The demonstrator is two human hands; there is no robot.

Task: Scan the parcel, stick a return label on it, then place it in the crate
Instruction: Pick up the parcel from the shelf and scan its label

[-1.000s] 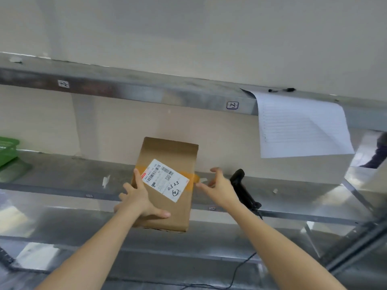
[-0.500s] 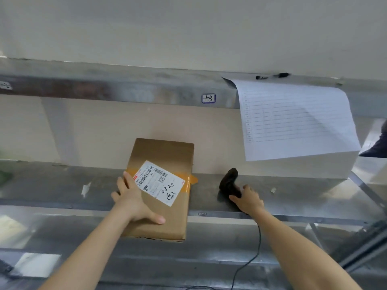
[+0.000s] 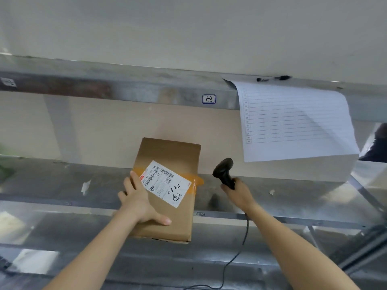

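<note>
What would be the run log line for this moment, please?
step: scan | left hand: holds parcel, label up | right hand: grips scanner | return label: not yet applied

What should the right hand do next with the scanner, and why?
Probably turn the scanner left and aim it at the barcodes on the white label. The right hand grips its handle, but its head is not on the label, while the left hand holds the parcel label-up.
</note>
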